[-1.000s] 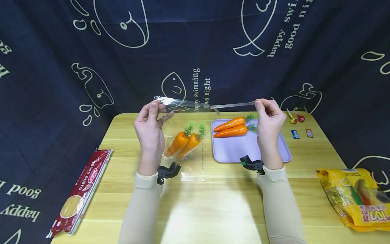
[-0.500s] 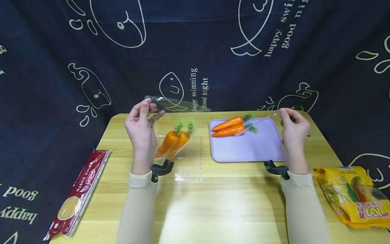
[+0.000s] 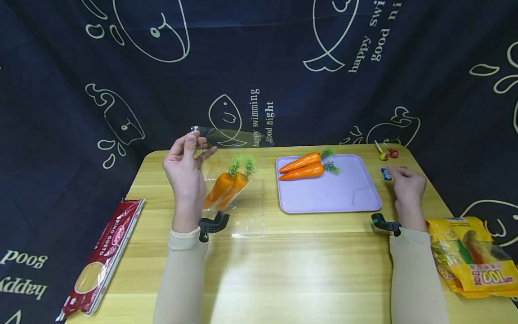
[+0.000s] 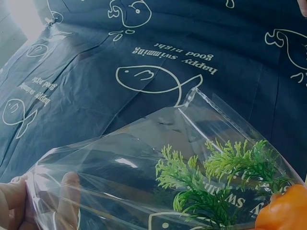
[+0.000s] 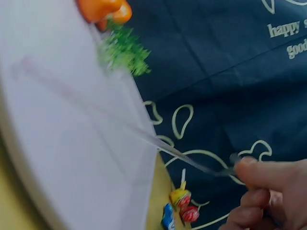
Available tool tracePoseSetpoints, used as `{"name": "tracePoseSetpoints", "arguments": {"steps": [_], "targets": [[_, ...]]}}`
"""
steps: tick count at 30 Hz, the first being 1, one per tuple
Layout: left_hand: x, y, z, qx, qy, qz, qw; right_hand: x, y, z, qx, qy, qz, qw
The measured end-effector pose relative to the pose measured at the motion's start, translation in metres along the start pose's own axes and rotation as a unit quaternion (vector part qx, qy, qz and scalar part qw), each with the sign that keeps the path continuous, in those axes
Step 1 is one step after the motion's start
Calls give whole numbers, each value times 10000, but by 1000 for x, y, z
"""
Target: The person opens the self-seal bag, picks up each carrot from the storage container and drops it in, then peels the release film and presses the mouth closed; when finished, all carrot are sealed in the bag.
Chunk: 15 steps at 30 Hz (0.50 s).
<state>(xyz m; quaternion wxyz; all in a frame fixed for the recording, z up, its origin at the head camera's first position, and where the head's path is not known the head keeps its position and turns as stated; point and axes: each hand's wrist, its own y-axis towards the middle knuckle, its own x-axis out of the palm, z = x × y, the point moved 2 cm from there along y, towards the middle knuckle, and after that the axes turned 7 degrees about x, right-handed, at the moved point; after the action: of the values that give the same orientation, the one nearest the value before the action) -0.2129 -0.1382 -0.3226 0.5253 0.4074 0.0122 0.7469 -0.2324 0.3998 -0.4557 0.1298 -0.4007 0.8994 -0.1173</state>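
Observation:
My left hand (image 3: pixel 186 171) is raised and pinches the top edge of a clear plastic bag (image 3: pixel 247 211). Two orange carrots (image 3: pixel 224 188) with green tops (image 4: pixel 211 177) lie inside the bag, whose bottom rests on the wooden table. In the left wrist view my fingers (image 4: pixel 19 201) show through the film of the bag (image 4: pixel 144 158). My right hand (image 3: pixel 406 186) is low by the table's right side. It pinches a thin clear strip (image 5: pixel 192 160) that trails over the lilac tray (image 3: pixel 323 200). Two more carrots (image 3: pixel 303 167) lie on the tray's far side.
A red pasta packet (image 3: pixel 105 252) lies at the left table edge and a yellow snack bag (image 3: pixel 473 258) at the right front. Lollipops (image 3: pixel 386 154) and small wrapped sweets (image 3: pixel 386 173) sit at the far right corner. Dark blue printed cloth hangs behind.
My right hand pulled the thin strip off the bag's top edge, then moved right and down to the table's right side. My left hand stayed up, holding the bag.

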Motion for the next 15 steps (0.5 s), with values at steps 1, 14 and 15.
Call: {"name": "tracePoseSetpoints", "arguments": {"steps": [1,14,15], "targets": [[0,0,0,6,1,-5,10000,-1,3,2,-1,-116,72,9999],[4,-2,-1,-19,-20,-155,9999,-15,-4,-10,-526,-582,1610,9838],[4,-3,-1,-28,-22,-166,9999,-13,-10,-15,-735,-499,1597,9832]]}}
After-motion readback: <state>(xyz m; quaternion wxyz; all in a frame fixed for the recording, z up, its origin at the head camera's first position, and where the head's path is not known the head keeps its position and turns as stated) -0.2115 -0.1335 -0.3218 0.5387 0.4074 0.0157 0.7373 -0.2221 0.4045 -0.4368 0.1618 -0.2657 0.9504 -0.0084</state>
